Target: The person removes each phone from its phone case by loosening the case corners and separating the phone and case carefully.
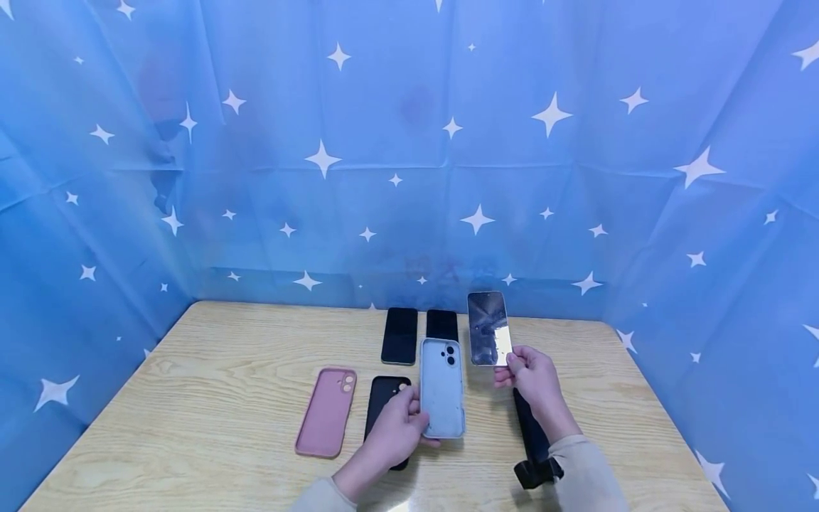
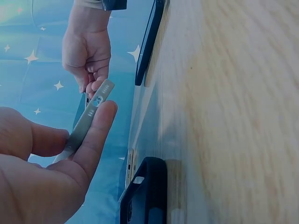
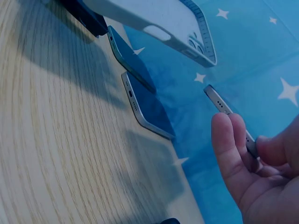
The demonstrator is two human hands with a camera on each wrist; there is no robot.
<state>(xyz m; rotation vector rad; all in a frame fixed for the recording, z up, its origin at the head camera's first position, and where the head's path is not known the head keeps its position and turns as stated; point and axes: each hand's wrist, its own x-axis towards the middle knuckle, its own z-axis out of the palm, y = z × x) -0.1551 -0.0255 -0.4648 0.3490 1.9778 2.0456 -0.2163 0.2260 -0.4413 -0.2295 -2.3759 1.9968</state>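
My left hand (image 1: 393,430) pinches a light blue phone case (image 1: 441,391) near its lower left edge, lifted above the table with the hollow inside showing. In the left wrist view the thumb and fingers clasp the end of this case (image 2: 84,126). My right hand (image 1: 536,377) pinches a phone (image 1: 489,331) by its bottom end, also raised, with its shiny dark screen toward the head camera. The phone's edge (image 3: 219,100) shows in the right wrist view. Case and phone are apart. Under my left hand lies a black phone case (image 1: 382,398), partly covered.
A pink phone case (image 1: 323,416) lies to the left. Two dark phones, a left one (image 1: 399,338) and a right one (image 1: 441,323), rest near the table's back edge. A long black object (image 1: 530,427) lies below my right hand. A starry blue curtain (image 1: 409,142) hangs behind.
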